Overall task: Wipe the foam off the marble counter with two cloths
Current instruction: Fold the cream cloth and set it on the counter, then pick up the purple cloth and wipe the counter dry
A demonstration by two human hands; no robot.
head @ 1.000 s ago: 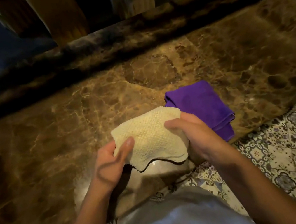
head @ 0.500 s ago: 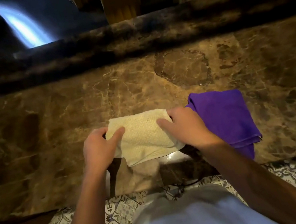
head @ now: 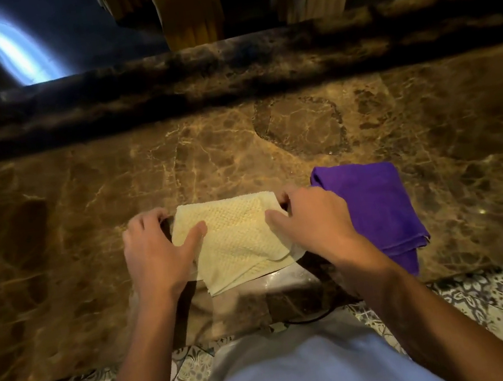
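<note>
Head cam: left hand (head: pixel 154 251) & right hand (head: pixel 312 220) each gripped an end of folded pale-yellow waffle-weave cloth (head: pixel 235 239) — thumbs on top, fingers curled under its far edge. Cloth sat on brown veined marble counter (head: pixel 83 217), near front edge. Folded purple microfibre cloth (head: pixel 374 203) lay just right of right hand — foam not discernible.

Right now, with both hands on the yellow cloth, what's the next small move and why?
Probably drag the yellow cloth toward the counter's near edge. The left hand and right hand grip its two sides, and a whitish, foam-like film shows just beyond its near hem. The purple cloth lies folded alongside.
</note>
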